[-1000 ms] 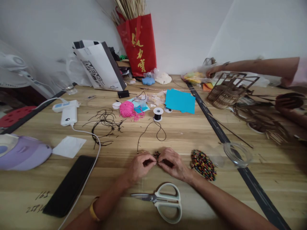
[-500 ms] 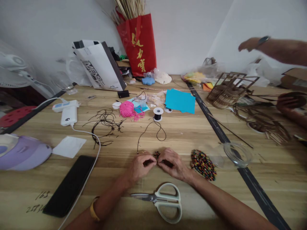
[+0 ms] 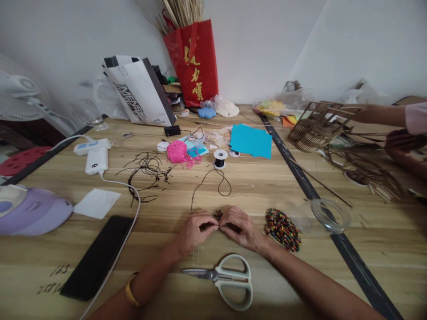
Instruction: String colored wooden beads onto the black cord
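My left hand and my right hand meet fingertip to fingertip above the table, each closed in a pinch. Between them is what looks like thin black cord, mostly covered by the fingers. A small bunch of dark beads shows just behind the fingertips. From a white spool, black cord loops down to my left hand. Multicoloured bead strands lie right of my right hand. Scissors with pale handles rest below both hands, blades pointing left.
Black cord scraps, a pink yarn ball and blue sheets lie farther back. A black phone and white cable are at left. A clear round container stands at right. Another person's arm reaches toward bamboo baskets.
The other person's arm has come down from in front of the wall to the bamboo baskets. My hands keep nearly the same pinch and place.
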### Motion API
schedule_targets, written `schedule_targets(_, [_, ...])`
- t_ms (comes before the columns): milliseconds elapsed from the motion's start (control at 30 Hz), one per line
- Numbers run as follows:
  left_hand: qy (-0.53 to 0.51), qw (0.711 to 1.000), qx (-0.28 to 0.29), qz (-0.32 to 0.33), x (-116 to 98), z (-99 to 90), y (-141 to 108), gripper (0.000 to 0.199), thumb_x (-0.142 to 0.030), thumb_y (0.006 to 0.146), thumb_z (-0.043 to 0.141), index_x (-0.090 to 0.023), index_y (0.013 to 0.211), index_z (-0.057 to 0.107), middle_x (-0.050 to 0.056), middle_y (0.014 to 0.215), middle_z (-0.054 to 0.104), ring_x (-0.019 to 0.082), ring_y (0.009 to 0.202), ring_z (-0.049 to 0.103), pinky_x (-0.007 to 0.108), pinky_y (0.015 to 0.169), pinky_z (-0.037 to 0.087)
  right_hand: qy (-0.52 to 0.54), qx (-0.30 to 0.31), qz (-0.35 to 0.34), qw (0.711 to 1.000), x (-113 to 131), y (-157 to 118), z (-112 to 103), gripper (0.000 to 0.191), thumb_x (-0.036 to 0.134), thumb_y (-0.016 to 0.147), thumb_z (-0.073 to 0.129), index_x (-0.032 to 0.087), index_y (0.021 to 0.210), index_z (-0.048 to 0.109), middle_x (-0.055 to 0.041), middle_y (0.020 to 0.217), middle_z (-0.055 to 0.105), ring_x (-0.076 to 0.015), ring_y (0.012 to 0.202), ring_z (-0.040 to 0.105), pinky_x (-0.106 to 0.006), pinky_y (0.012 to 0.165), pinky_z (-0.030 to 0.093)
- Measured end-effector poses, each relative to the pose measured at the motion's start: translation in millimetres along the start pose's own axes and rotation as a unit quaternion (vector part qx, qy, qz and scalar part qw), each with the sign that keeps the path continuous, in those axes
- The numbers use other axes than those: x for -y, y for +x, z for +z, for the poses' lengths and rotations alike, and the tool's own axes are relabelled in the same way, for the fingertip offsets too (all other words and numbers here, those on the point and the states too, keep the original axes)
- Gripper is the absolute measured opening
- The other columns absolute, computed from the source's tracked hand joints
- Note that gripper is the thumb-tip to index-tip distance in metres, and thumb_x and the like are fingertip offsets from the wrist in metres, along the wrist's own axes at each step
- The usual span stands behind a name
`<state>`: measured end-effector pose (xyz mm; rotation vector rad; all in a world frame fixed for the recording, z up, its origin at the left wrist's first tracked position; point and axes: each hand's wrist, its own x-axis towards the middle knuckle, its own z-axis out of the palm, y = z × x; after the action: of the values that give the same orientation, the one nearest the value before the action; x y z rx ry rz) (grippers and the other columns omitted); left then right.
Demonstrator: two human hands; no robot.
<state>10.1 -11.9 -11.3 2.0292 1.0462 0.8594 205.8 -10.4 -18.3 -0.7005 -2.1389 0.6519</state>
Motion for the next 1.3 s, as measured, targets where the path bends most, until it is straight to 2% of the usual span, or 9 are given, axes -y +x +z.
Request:
schedule_targets(367, [0.004, 1.0, 0.004, 0.025, 0.6, -2.8, 1.1, 0.013, -0.011, 0.079, 0.06, -0.015, 0.082, 0.071, 0.006, 0.077, 0.071, 0.015, 0.074, 0.063, 0.026, 0.071, 0.049, -0.001, -0.023, 0.009, 1.0, -4.4, -3.3, 1.7, 0.003, 0.021, 0.087, 0.059, 0.018, 0.088, 0.06, -0.0055, 0.078, 0.065, -0.0174, 0.077, 0.057, -0.031, 0.072, 0.045])
schedule_targets(600, [0.001, 1.0, 0.001, -0.008, -0.1, -1.9, 0.1, 0.013, -0.01, 0.075, 0.064, -0.018, 0.083, 0.071, 0.003, 0.08, 0.073, 0.016, 0.076, 0.064, 0.026, 0.074, 0.049, 0.013, -0.01, -0.002, 1.0, -1.5, -0.7, 0.5, 0.004, 0.019, 0.089, 0.057, 0.018, 0.089, 0.061, -0.0056, 0.078, 0.065, -0.0177, 0.076, 0.058, -0.032, 0.072, 0.046])
schedule_targets(800, [-0.018, 0.999, 0.013, -0.028, -1.8, -2.2, -0.3, 0.013, -0.012, 0.075, 0.063, -0.017, 0.085, 0.07, 0.005, 0.082, 0.073, 0.016, 0.077, 0.064, 0.025, 0.074, 0.049, 0.034, -0.003, -0.005, 0.999, -3.0, -2.1, 0.8, 0.012, 0.027, 0.091, 0.055, 0.017, 0.09, 0.061, -0.0064, 0.08, 0.066, -0.0168, 0.078, 0.06, -0.03, 0.072, 0.048])
schedule_targets(967, [-0.01, 1.0, 0.003, -0.006, -4.6, -4.2, -0.4, 0.014, -0.013, 0.078, 0.059, -0.016, 0.087, 0.069, 0.006, 0.082, 0.072, 0.017, 0.077, 0.063, 0.027, 0.075, 0.048, 0.02, -0.016, -0.008, 1.0, -2.5, -3.0, 1.2, 0.013, 0.028, 0.091, 0.054, 0.017, 0.088, 0.061, -0.0055, 0.078, 0.065, -0.0162, 0.076, 0.059, -0.029, 0.071, 0.047])
schedule_targets(1167, [-0.017, 0.999, -0.008, 0.026, -7.9, -7.9, -0.7, 0.03, -0.004, 0.079, 0.043, -0.014, 0.092, 0.068, 0.008, 0.084, 0.07, 0.018, 0.082, 0.061, 0.03, 0.078, 0.046, -0.011, -0.027, -0.028, 0.999, 1.1, -3.6, -0.9, 0.009, 0.021, 0.093, 0.05, 0.018, 0.092, 0.059, -0.0064, 0.081, 0.064, -0.0174, 0.079, 0.058, -0.031, 0.072, 0.048])
schedule_targets(1300, [-0.039, 0.999, -0.001, 0.025, -7.6, -8.4, -2.0, 0.025, -0.008, 0.081, 0.047, -0.013, 0.092, 0.069, 0.008, 0.083, 0.069, 0.018, 0.082, 0.061, 0.029, 0.076, 0.047, -0.016, -0.03, -0.035, 0.999, 3.2, -4.4, -2.3, 0.009, 0.018, 0.092, 0.05, 0.017, 0.096, 0.058, -0.0071, 0.085, 0.064, -0.0175, 0.084, 0.057, -0.033, 0.076, 0.048])
